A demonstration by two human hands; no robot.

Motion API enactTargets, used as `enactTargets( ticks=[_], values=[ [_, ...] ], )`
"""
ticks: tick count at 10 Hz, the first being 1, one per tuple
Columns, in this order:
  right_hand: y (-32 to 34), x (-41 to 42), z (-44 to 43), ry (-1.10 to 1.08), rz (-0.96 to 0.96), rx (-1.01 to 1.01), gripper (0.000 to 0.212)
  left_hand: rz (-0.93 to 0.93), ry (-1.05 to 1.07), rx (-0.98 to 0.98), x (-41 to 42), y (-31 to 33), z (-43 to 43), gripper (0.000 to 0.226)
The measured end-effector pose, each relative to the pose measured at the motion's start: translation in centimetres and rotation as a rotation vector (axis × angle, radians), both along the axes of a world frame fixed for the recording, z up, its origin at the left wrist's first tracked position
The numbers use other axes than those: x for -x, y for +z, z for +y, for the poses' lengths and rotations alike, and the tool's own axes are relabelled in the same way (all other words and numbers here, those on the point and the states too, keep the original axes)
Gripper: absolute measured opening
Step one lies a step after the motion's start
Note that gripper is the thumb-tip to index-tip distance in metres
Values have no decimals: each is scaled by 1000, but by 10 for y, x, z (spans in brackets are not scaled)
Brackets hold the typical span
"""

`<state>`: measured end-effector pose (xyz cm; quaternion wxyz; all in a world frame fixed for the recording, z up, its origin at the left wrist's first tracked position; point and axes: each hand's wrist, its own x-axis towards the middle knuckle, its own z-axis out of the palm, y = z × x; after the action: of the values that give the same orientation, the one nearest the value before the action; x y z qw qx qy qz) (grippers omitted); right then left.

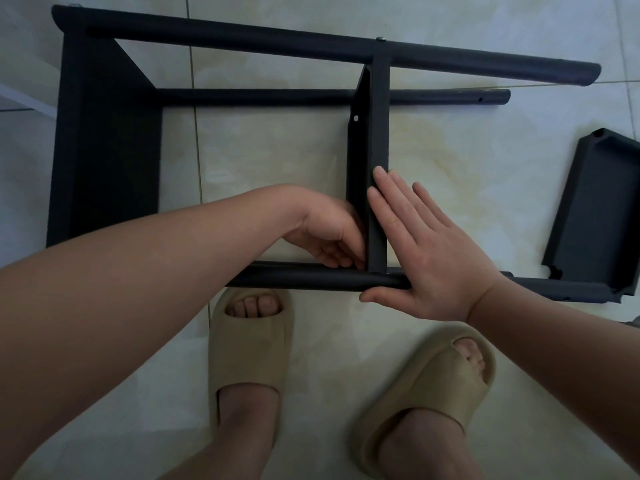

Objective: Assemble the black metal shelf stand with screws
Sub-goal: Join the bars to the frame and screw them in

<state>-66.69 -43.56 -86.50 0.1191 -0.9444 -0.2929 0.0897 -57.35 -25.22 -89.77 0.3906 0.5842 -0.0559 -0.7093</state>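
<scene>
The black metal shelf stand (214, 39) lies on its side on the tiled floor, with long round tubes and two shelf panels fixed between them. My left hand (329, 237) reaches inside the frame, its fingers curled against the middle shelf panel (377, 140) where that panel meets the near tube (311, 280). Whether those fingers pinch a screw is hidden. My right hand (426, 251) lies flat with straight fingers on the panel's other face, its thumb under the near tube. Two silver screw heads (381, 38) show on the far tube.
A loose black shelf panel (595, 209) lies on the floor at the right. My two feet in beige slippers (249, 344) stand just in front of the near tube. A white object edge (27, 98) shows at the far left.
</scene>
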Motion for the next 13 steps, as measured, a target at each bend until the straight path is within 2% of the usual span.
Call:
enactTargets(
  ticks=[4,8,10,13],
  values=[
    [1,0,0,0,5,-4,111,73,116,83,6,-1,4,21],
    [-1,0,0,0,3,-8,111,99,230,154,19,-3,10,19],
    [-1,0,0,-2,2,-6,111,112,154,121,12,-4,13,16],
    [1,0,0,-1,5,5,111,-49,-20,8,-1,5,0,8]
  ],
)
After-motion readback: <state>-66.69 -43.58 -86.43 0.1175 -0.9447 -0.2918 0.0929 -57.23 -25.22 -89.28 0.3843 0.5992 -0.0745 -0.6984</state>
